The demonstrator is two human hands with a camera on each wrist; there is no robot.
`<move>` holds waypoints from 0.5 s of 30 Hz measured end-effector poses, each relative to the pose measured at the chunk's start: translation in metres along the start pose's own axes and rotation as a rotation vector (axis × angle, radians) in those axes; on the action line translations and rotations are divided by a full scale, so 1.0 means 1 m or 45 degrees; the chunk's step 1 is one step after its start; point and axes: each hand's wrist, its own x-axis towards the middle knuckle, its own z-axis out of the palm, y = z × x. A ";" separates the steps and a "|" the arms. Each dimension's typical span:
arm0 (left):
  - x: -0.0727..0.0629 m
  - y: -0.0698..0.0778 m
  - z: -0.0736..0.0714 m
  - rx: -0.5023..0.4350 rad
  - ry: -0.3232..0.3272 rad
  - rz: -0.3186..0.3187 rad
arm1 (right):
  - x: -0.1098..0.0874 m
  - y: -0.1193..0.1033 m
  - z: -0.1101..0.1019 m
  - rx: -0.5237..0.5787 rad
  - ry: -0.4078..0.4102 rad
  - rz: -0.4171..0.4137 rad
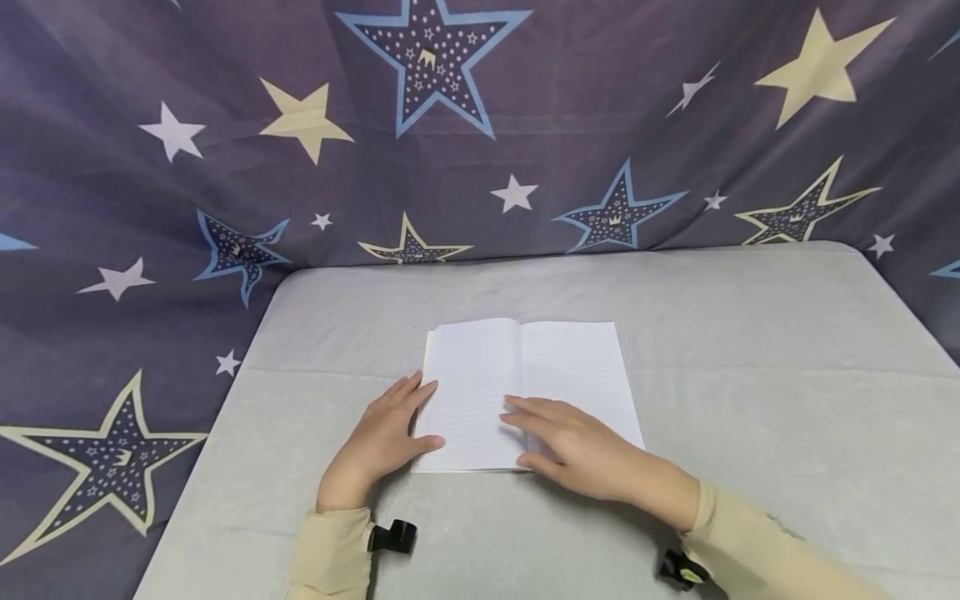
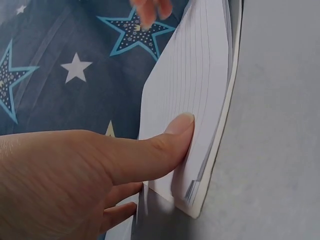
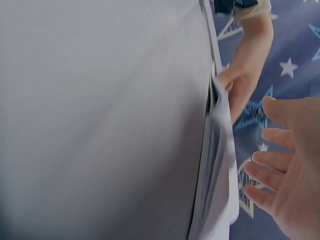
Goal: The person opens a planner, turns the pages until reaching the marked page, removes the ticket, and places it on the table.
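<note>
An open notebook (image 1: 480,358) with white lined pages lies on the grey-covered table. At its left side my left hand (image 1: 386,433) rests, with the thumb (image 2: 172,145) laid on the lined page (image 2: 185,75) near the lower corner and the fingers spread along the left edge. Above the lower middle of the notebook, near its centre fold, is my right hand (image 1: 577,446), its fingers extended and nothing held. The right wrist view shows the right hand (image 3: 287,160) apart from the pages (image 3: 220,150), seen edge-on there.
Light grey cloth covers the table (image 1: 750,375) around the notebook. A dark curtain (image 1: 450,175) printed with stars hangs behind and at the left. Black wrist devices sit at the left sleeve (image 1: 330,554) and right sleeve (image 1: 757,542).
</note>
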 end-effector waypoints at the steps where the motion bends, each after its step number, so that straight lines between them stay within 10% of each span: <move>1: 0.000 0.000 0.000 -0.004 0.002 0.001 | -0.005 0.004 -0.003 -0.008 0.009 0.013; 15: 0.001 -0.009 -0.002 -0.076 0.027 0.039 | -0.068 0.058 -0.038 -0.050 -0.137 0.264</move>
